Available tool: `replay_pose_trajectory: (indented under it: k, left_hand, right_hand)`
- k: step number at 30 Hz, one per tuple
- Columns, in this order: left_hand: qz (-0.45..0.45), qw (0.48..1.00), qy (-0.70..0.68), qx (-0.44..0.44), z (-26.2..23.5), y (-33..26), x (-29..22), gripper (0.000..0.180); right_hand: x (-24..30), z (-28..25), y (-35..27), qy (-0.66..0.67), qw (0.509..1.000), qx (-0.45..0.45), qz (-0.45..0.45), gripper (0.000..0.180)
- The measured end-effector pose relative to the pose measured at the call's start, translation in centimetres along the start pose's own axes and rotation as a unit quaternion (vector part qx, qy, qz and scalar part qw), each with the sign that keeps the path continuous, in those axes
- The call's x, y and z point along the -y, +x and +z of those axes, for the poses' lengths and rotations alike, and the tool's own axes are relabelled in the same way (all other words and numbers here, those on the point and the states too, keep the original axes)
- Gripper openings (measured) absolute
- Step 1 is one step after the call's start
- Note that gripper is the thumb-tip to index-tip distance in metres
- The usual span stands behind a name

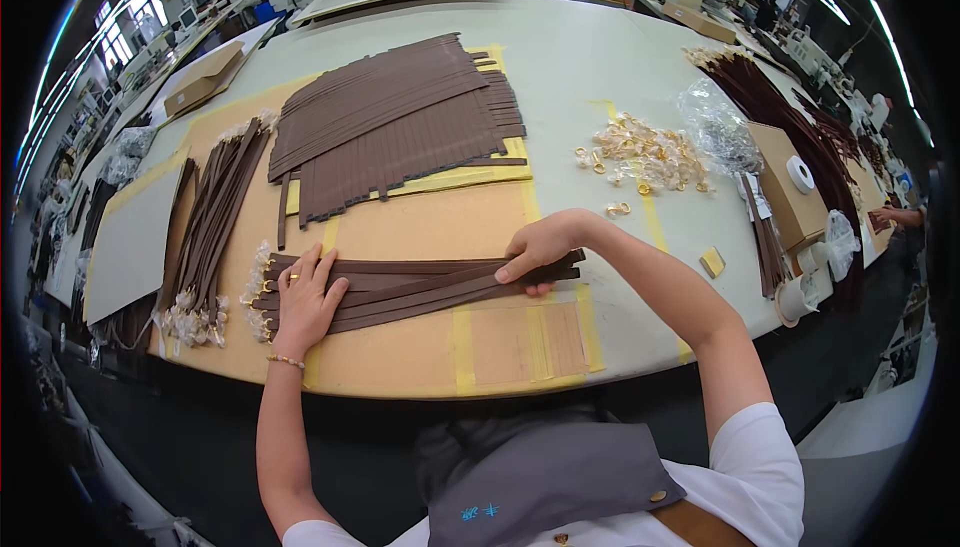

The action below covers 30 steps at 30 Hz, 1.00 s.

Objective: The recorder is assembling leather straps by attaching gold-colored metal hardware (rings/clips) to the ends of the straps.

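Note:
A bundle of long dark brown straps [400, 292] lies sideways on the tan board in front of me, its strips overlapping and fanning slightly. Gold metal pieces in clear plastic wrapping [257, 292] cluster at the bundle's left ends. My left hand [306, 297] presses flat on the straps near that end, fingers extended and a little apart. At the other end my right hand [540, 247] grips the strap ends, thumb on top and fingers curled below. Beyond the bundle, a wide layered stack of brown strips [400, 117] rests on yellow-taped board.
Wrapped gold hardware [645, 152] is heaped to the right, near a crumpled clear plastic bag [715, 112] and a cardboard box [785, 182]. Another strap bundle [220, 217] lies at left beside a grey board [135, 237]. A small yellow block [712, 263] sits near my right forearm.

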<state>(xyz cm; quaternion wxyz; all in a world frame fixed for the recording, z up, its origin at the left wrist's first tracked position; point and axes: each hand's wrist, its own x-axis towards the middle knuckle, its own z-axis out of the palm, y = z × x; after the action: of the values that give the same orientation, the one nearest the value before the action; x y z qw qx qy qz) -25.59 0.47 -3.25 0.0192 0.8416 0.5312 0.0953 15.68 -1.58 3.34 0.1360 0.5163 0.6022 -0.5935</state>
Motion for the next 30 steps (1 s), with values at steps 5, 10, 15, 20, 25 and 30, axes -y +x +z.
replay_pose_trajectory:
  k: [5, 10, 15, 20, 25, 30]
  left_hand:
    - [0.008, 0.998, -0.057, -0.021, 0.2, 0.7, 0.1, 0.054]
    - [-0.108, 0.977, -0.085, -0.164, -0.8, 4.3, 4.6, 0.046]
    - [-0.329, 0.937, -0.064, -0.096, -1.3, 10.6, 9.0, 0.045]
    - [-0.406, 0.906, -0.122, 0.011, -1.1, 12.8, 11.1, 0.038]
    - [-0.368, 0.844, -0.388, 0.036, -6.0, 11.6, 12.2, 0.012]
    - [-0.317, 0.618, -0.720, 0.011, -11.1, 4.5, 13.8, 0.016]
  right_hand:
    - [-3.6, -0.7, -3.6, -0.038, 0.990, -0.134, -0.016, 0.055]
    - [-6.9, 2.1, -3.3, 0.073, 0.948, -0.304, -0.067, 0.038]
    - [-9.3, 4.3, -0.6, 0.145, 0.870, -0.427, -0.200, 0.025]
    - [-9.4, 4.7, 0.1, 0.191, 0.853, -0.434, -0.217, 0.020]
    - [-10.2, 4.6, -0.8, 0.196, 0.853, -0.433, -0.218, 0.019]
    - [-9.1, 4.2, -1.3, 0.189, 0.868, -0.399, -0.229, 0.022]
